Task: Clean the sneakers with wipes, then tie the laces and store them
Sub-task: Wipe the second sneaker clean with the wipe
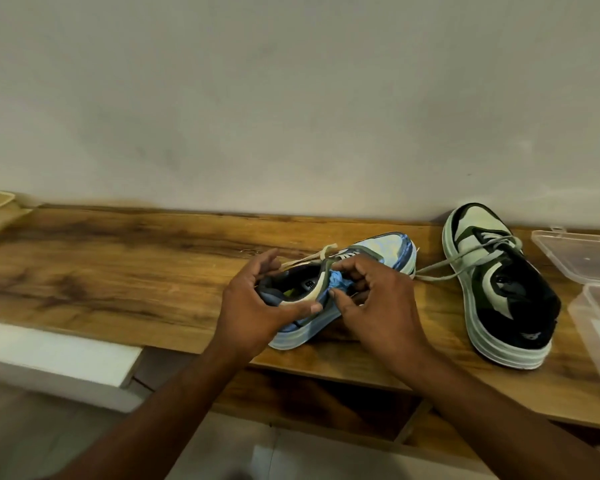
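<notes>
Left grip (257,306) holding sneaker (378,249) by its heel.
Right grip (378,299) is pinching a blue wipe (340,284) against its side on the worktop (118,265).

A single head-worn wide-angle view looks forward and down from just above the bench (118,258), close enough that both forearms rise from the lower edge. It faces the wall (291,98) behind, which fills the upper half. Straight edges bow toward the corners.
</notes>
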A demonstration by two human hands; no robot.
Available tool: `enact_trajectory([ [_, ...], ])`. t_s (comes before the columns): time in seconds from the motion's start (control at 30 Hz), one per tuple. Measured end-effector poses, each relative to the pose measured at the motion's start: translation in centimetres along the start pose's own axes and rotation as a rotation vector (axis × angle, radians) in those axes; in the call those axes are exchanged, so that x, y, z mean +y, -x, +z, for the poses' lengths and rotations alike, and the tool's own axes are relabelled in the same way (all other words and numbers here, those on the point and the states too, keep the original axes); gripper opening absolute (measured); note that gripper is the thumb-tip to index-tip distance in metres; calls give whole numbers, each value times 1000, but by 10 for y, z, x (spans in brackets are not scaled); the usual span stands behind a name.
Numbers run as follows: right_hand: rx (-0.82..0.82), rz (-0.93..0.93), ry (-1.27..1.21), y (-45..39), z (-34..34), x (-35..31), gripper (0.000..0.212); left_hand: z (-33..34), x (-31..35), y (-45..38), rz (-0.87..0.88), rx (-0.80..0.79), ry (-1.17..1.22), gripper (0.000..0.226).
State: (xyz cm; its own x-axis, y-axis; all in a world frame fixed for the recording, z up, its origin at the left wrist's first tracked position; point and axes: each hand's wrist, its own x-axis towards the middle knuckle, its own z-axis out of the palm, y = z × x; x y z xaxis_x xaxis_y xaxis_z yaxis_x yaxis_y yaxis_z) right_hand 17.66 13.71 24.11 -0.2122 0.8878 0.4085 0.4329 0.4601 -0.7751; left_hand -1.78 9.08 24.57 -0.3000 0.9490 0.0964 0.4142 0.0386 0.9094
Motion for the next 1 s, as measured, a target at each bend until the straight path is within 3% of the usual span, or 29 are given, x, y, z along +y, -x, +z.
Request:
enact_trajectory([
  [0.07,6,-5,10,-3,2,0,34,1,-5,3,-1,-24,-51,115],
  [0.2,12,-7,21,-3,3,-1,35,4,-15,7,-13,28,38,74],
  [0.3,18,6,-2,-2,1,-1,36,6,-16,10,-38,54,115,64],
  [0.53,67,-116,53,0,-21,-12,40,17,8,28,-303,66,533,28],
  [0.77,64,-220,179,7,-15,-2,44,30,4,17,-293,39,459,53],
  [0.93,112,-256,159,-3,-9,3,41,37,7,7,-275,72,465,40],
  [1.0,96,-266,148,-4,-6,1,37,37,6,3,-314,113,437,47],
])
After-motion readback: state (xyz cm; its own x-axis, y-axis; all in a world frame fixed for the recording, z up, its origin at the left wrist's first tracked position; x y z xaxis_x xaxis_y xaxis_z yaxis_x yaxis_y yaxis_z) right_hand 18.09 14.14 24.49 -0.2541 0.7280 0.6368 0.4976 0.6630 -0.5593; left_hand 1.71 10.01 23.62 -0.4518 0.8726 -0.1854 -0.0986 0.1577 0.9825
